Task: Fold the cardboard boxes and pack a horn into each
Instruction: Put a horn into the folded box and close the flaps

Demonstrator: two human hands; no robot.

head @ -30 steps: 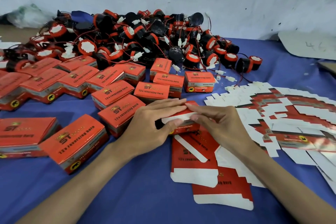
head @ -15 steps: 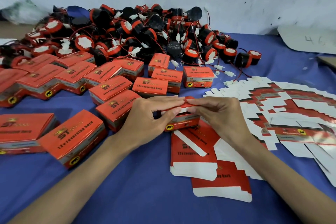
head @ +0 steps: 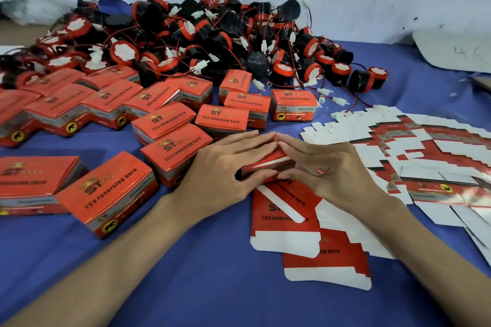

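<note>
A small red cardboard box (head: 268, 164) sits on the blue cloth at the centre, its lid flap down. My left hand (head: 225, 164) grips its left side, fingers along the top and thumb on the front. My right hand (head: 326, 167) holds its right side the same way; the fingertips of both hands meet over the lid. A big pile of black and red horns (head: 202, 40) with red wires lies at the back. Flat unfolded boxes (head: 287, 223) lie just below the hands.
Several closed red boxes (head: 170, 119) stand in rows to the left and behind the hands. A fan of flat box blanks (head: 414, 146) covers the right side. A white wall runs behind the horn pile. A grey board (head: 457, 53) lies at the far right.
Both hands have pressed the lid flap down onto the box. The fingers now lie flatter over its top, and the white flap strip is nearly tucked in.
</note>
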